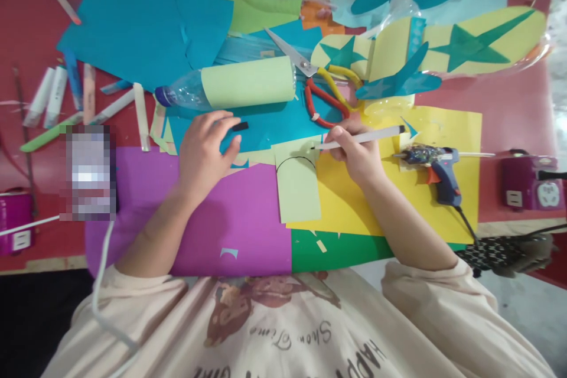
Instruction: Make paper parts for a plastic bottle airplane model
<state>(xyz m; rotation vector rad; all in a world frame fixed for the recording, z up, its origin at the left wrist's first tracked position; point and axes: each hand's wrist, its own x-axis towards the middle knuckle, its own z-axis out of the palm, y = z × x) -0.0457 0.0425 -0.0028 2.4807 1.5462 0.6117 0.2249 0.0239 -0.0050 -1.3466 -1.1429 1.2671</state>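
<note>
My right hand holds a white marker, its dark tip pointing left over a small pale-green paper piece. A black curved line runs across the upper part of that piece. My left hand is to the left of the paper, thumb and index finger apart, with a black marker cap sticking out at its fingertips. Behind my hands lies a clear plastic bottle with a blue cap and a pale-green paper wrap. Red-and-yellow-handled scissors lie open beside it.
A glue gun rests on yellow paper at right. Purple paper and green paper lie in front. A bottle airplane stands at back right. Several markers and a phone are at left.
</note>
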